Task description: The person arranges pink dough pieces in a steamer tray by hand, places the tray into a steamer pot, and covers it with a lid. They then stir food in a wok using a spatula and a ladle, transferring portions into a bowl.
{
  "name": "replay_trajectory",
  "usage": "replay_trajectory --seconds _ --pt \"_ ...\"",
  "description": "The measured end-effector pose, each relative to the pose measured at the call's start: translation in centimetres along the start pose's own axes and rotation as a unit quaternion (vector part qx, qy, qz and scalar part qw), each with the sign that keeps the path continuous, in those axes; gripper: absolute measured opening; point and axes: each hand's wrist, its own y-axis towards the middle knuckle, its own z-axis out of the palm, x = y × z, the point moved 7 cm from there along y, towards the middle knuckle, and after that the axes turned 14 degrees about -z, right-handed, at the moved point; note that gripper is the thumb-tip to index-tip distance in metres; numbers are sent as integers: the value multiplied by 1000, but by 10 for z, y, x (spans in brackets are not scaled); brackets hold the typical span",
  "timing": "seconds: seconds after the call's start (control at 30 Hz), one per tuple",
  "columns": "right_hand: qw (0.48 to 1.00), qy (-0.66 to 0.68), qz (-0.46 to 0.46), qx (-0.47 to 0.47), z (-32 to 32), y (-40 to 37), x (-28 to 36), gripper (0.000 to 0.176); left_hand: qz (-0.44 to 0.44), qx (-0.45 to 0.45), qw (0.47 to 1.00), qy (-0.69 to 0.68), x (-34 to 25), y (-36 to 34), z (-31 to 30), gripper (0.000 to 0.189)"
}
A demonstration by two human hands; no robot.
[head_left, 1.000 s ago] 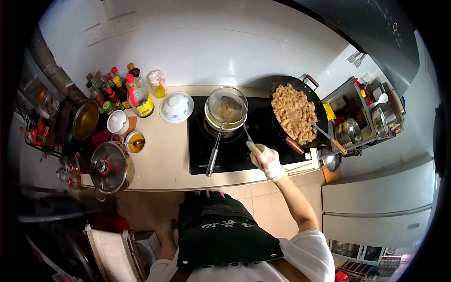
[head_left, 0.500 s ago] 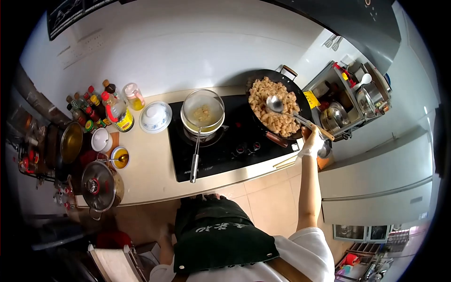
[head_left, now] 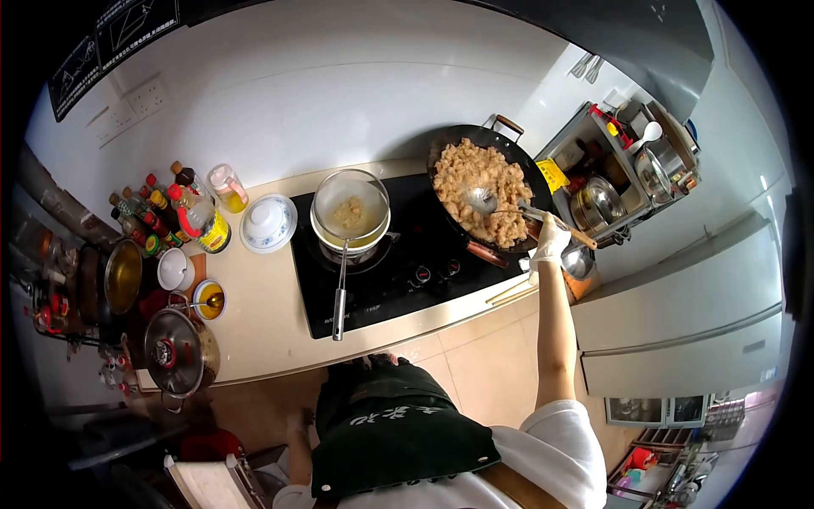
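Note:
My right hand (head_left: pixel 551 241), in a thin clear glove, is closed around the handle of a ladle (head_left: pixel 482 200). The ladle's metal bowl rests down among browned chunks of food (head_left: pixel 475 165), which look like meat, inside a large black wok (head_left: pixel 543 199). The wooden end of its handle sticks out past my hand. My left arm hangs low beside the dark apron (head_left: pixel 407 433); the left hand (head_left: pixel 298 419) shows only dimly near the counter's front edge, its fingers not distinguishable. A mesh strainer (head_left: pixel 340 314) lies across a small pot (head_left: pixel 365 248), with pale bits in it.
Both vessels stand on a black cooktop (head_left: pixel 398 297). To the left are a lidded white bowl (head_left: pixel 268 222), several sauce bottles (head_left: pixel 208 229), a small bowl of yellow liquid (head_left: pixel 209 299) and a lidded steel pot (head_left: pixel 174 352). A rack (head_left: pixel 606 182) of bowls stands right; chopsticks (head_left: pixel 513 294) lie near the edge.
The ladle has shifted within the wok and sunk deeper, parting the food around its bowl. My right hand keeps its hold. The whole view has turned slightly.

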Motion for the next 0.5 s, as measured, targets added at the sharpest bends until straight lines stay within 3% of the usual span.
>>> replay_trajectory --seconds 0.23,0.5 --pt "1000 2 -10 -17 -18 15 -50 17 5 6 1000 20 -7 -9 -4 43" --pt "999 28 31 -28 -11 -22 -17 16 12 8 999 50 9 -20 -16 46"
